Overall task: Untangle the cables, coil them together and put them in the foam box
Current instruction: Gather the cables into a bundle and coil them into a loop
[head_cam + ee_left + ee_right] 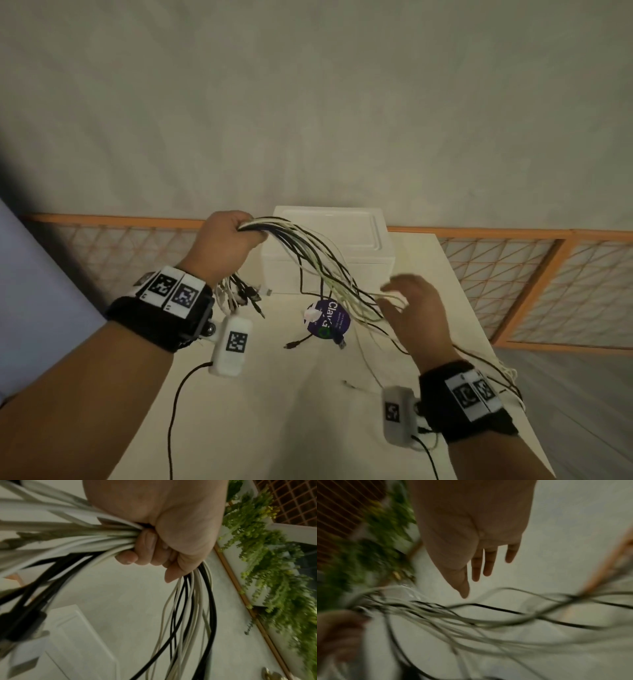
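Here the left hand (226, 245) fists a bundle of cables (308, 253) above the tabletop (284, 394), plug ends hanging below the wrist, so the long runs fall free toward the right edge. Right hand (416, 308) is spread, fingers (489, 563) straight, among the trailing strands; holding nothing, likely combing them parallel before coiling. Foam box (346, 253) sits at the far edge, lid on, behind the bundle. A purple disc (327, 320) lies mid-table. Coiling not yet begun.
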